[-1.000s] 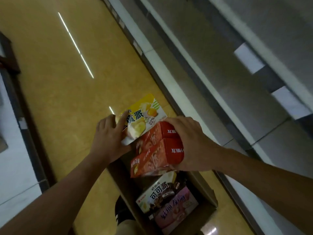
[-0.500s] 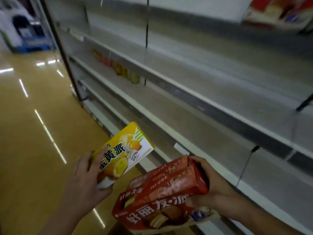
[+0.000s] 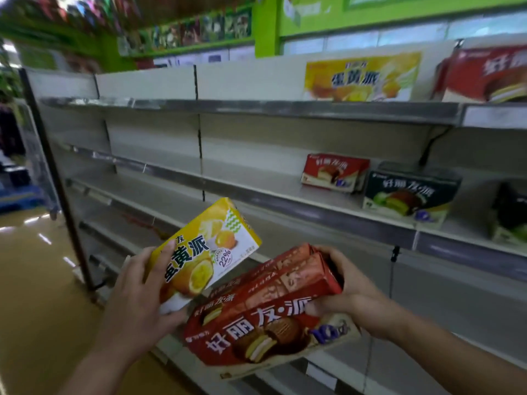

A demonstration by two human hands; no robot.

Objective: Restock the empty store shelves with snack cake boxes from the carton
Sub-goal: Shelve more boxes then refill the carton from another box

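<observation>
My left hand (image 3: 137, 306) grips a yellow snack cake box (image 3: 205, 246), tilted up to the right. My right hand (image 3: 350, 289) holds a stack of red snack cake boxes (image 3: 265, 317) by their right end, just below and right of the yellow box. Both are in front of the grey store shelves (image 3: 256, 192). On the middle shelf to the right stand a red box (image 3: 333, 172) and a dark green box (image 3: 407, 192). On the top shelf stand a yellow box (image 3: 362, 76) and a red box (image 3: 484, 75). The carton is out of view.
The shelf bays to the left and the lower shelves (image 3: 148, 223) hold almost nothing. A dark upright post (image 3: 54, 172) marks the shelving's left end. The shiny tan aisle floor (image 3: 34, 295) lies to the left. A green wall with posters (image 3: 265, 21) runs above.
My view has swung up from the carton on the floor to the shelves. Both hands have lifted the yellow box and the red boxes out of the carton to shelf height.
</observation>
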